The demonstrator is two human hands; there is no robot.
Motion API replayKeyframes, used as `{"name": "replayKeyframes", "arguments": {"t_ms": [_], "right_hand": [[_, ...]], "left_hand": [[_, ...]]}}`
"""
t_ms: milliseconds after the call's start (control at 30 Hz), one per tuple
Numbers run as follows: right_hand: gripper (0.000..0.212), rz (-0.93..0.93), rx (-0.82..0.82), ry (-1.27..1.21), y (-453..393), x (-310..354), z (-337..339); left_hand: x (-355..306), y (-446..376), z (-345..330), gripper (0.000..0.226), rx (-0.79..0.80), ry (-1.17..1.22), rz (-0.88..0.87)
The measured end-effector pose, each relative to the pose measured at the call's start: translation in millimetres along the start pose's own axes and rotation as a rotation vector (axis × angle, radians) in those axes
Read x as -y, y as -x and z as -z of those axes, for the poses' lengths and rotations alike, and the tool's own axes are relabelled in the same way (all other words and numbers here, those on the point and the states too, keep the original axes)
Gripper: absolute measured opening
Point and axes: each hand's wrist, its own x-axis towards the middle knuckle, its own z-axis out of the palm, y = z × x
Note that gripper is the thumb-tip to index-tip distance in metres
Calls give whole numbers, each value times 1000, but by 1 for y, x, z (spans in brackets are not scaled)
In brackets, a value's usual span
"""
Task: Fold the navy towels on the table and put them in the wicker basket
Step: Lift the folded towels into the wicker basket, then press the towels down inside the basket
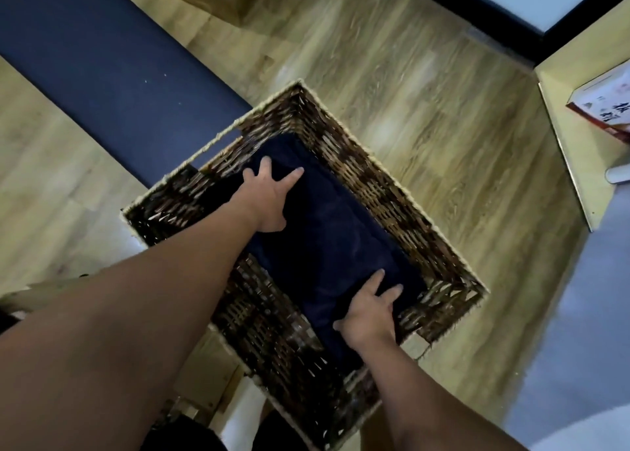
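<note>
Rectangular dark-brown woven wicker basket (381,191) on pale wood-plank floor (426,116), seen from above, pale rope trim along the rim. Inside, filling most of the bottom: folded navy towel (327,246), lying flat, edges close to the woven walls. Left hand (272,195) down inside the basket, fingers spread wide and straight, palm resting on the towel's far-left end. Right hand (370,311) on the near-right end, fingers extended and slightly apart, pressing flat, nothing gripped. Towel stretched between the two hands, touching both. Beside the basket, up-left: long dark navy padded surface (102,52). At right edge, pale wooden shelf (579,164) carrying a red-and-white printed box (603,106).
</note>
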Motion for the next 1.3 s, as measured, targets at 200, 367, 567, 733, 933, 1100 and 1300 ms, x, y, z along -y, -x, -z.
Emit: {"name": "replayKeyframes", "arguments": {"t_ms": [200,367,567,733,933,1100,1300], "right_hand": [[136,6,-30,41,-27,2,-21],[137,73,77,26,-20,-8,0],[61,350,55,-16,25,-19,47],[68,505,166,42,78,-24,76],[63,690,202,191,134,-22,80],[52,908,242,315,186,2,58],[55,1191,233,363,254,37,8]], "left_hand": [[13,-20,5,111,73,47,-39],[1,5,-2,97,58,241,-2],[-1,111,-3,64,-120,650,190],[-12,213,-4,32,-230,824,346],[-29,327,3,22,-486,922,497],[-14,426,-29,25,-625,911,669],[9,524,-108,18,-759,826,960]]}}
